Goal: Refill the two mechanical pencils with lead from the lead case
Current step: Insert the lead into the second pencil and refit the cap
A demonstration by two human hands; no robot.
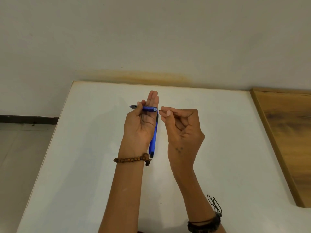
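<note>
My left hand (143, 121) holds a blue mechanical pencil (148, 108) sideways above the white table (84, 148), tip pointing left, open back end facing right. My right hand (181, 125) pinches a thin lead (159, 110) between thumb and forefinger, its end right at the pencil's open back. A second blue pencil (154, 140) lies lengthwise on the table beneath and between my hands, partly hidden by my left palm. The lead case is not in view.
A wooden board (286, 132) lies along the table's right side. The table's far edge meets a pale wall (151, 39). Tiled floor (20, 148) shows past the left edge.
</note>
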